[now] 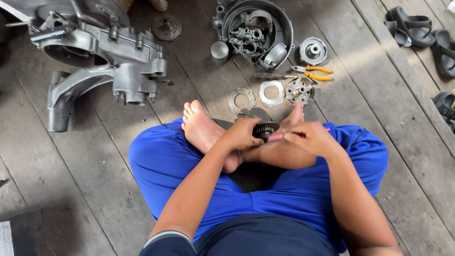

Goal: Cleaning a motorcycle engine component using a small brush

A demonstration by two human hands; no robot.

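The person sits cross-legged on a grey wooden plank floor (pixel 95 189), bare feet crossed in front of blue trousers. The left hand (pixel 242 134) has its grip closed around a small dark round toothed metal gear (pixel 265 129), held just above the crossed feet, roughly midway across the floor. The right hand (pixel 310 137) has its grip pinched narrow on a slim pink-handled tool (pixel 276 137), whose tip meets the gear's side.

Just beyond the feet lie two flat ring-shaped metal plates (pixel 242 100), side by side, and to their right a round silver hub with a short central shaft (pixel 300 90). Behind that hub rest yellow-handled pliers (pixel 314 72) and a dark-handled screwdriver (pixel 270 76), touching or nearly so. Towards the far edge of the floor sits a round grey metal housing filled with small parts (pixel 258 28), with a short grey metal cylinder (pixel 220 51) to its left and a small round silver toothed disc (pixel 313 50) to its right. A large grey cast engine casing (pixel 95 52) fills the far left corner, a small dark disc (pixel 167 27) beside it. Black sandals (pixel 417 28) lie in the far right corner.
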